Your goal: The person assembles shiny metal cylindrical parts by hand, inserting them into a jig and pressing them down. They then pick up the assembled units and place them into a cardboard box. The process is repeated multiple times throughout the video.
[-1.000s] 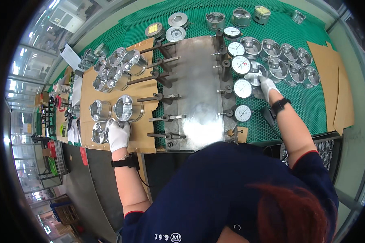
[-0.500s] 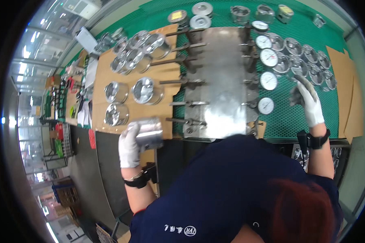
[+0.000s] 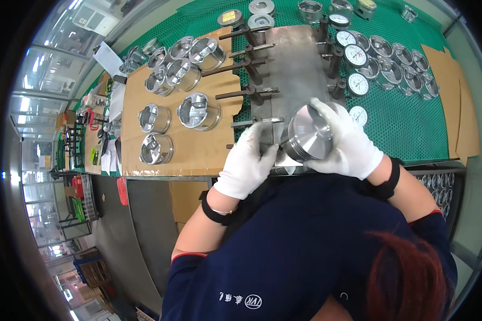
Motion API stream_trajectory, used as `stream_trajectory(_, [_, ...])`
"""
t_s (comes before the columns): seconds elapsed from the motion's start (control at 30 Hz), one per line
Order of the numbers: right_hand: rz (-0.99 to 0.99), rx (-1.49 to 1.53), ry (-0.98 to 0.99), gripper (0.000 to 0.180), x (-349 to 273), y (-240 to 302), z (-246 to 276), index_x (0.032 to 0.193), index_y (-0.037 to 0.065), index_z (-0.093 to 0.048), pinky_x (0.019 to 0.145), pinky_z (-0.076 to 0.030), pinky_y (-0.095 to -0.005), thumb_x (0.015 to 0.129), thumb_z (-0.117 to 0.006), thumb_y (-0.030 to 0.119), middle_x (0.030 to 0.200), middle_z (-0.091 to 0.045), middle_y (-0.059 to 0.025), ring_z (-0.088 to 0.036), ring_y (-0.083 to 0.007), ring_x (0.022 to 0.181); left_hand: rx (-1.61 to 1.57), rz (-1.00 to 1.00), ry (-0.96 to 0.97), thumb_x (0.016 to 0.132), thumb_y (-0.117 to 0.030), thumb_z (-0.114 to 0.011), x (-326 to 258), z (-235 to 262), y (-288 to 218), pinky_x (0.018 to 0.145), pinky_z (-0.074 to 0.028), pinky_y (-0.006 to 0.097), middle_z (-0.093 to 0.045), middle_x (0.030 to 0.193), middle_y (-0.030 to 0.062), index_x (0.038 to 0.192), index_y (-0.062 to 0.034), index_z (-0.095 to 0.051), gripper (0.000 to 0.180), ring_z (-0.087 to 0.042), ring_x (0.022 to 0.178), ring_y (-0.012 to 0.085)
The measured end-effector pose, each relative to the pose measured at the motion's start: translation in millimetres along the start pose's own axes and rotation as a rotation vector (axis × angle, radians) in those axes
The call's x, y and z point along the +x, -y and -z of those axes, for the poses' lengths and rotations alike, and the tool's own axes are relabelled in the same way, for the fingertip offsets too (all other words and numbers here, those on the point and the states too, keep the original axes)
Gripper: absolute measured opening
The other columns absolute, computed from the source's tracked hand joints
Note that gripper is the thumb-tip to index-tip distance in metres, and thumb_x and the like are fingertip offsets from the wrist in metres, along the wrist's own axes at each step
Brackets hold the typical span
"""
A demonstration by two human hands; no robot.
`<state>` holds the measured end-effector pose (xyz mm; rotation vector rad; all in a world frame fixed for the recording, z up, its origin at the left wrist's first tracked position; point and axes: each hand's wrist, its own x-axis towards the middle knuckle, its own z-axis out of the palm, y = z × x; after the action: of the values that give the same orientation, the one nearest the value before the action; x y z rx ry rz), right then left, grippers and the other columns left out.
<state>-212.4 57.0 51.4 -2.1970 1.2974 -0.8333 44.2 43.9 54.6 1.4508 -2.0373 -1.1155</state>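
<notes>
Right hand (image 3: 348,142) gripping piston (image 3: 307,134) closed; left hand (image 3: 249,160) steadying it, fingers curled. Pistons at 10 o'clock (image 3: 171,112) waiting on cardboard (image 3: 198,150).

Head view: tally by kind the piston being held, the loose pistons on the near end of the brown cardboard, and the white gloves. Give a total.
Held piston, in the right hand: 1
Near pistons on the cardboard: 3
White gloves, on the right hand and the left hand: 2
Total: 6
</notes>
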Motion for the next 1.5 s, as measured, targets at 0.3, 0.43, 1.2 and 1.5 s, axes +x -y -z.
stream_trajectory(0.3, [0.000,-0.011,-0.116,0.090,-5.9,-6.0,-19.0,0.148,-0.003,-0.040,0.093,-0.051,-0.0469,0.071,-0.083,0.017,0.123,-0.057,-0.0272,-0.062,-0.0404,0.108,0.285,-0.446,-0.083,0.068,-0.021,-0.088,33.9,-38.7,8.0,0.097,-0.049,0.048,-0.053,0.135,0.0295,0.147,-0.0075,-0.042,0.093,-0.057,0.117,0.0479])
stream_trajectory(0.43, [-0.582,0.498,0.088,0.083,-37.0,-15.3,-13.7,0.153,-0.007,-0.030,0.078,-0.058,-0.0380,0.085,-0.075,0.010,0.114,-0.063,-0.0219,-0.070,-0.0293,0.091,0.269,-0.541,-0.189,0.065,-0.020,-0.090,43.1,-46.5,15.6,0.094,-0.051,0.050,-0.057,0.128,0.0276,0.141,-0.0049,-0.047,0.088,-0.060,0.110,0.0470])
stream_trajectory(1.2, [-0.850,0.885,0.135,0.094,-44.0,-23.0,-40.1,0.163,0.003,-0.004,0.061,-0.060,-0.0294,0.092,-0.067,0.011,0.099,-0.069,-0.0128,-0.072,-0.0178,0.069,0.106,-0.510,-0.182,0.064,-0.009,-0.088,69.4,-53.8,22.3,0.110,-0.046,0.048,-0.043,0.147,0.0283,0.149,-0.0090,-0.042,0.096,-0.046,0.136,0.0463])
stream_trajectory(1.5, [-0.836,0.797,0.117,0.095,-41.2,-20.6,-40.9,0.162,0.001,-0.008,0.067,-0.059,-0.0306,0.091,-0.069,0.013,0.097,-0.070,-0.0137,-0.072,-0.0188,0.074,0.120,-0.507,-0.204,0.066,-0.006,-0.082,69.3,-55.7,22.7,0.110,-0.046,0.048,-0.045,0.146,0.0269,0.148,-0.0087,-0.042,0.092,-0.048,0.134,0.0461])
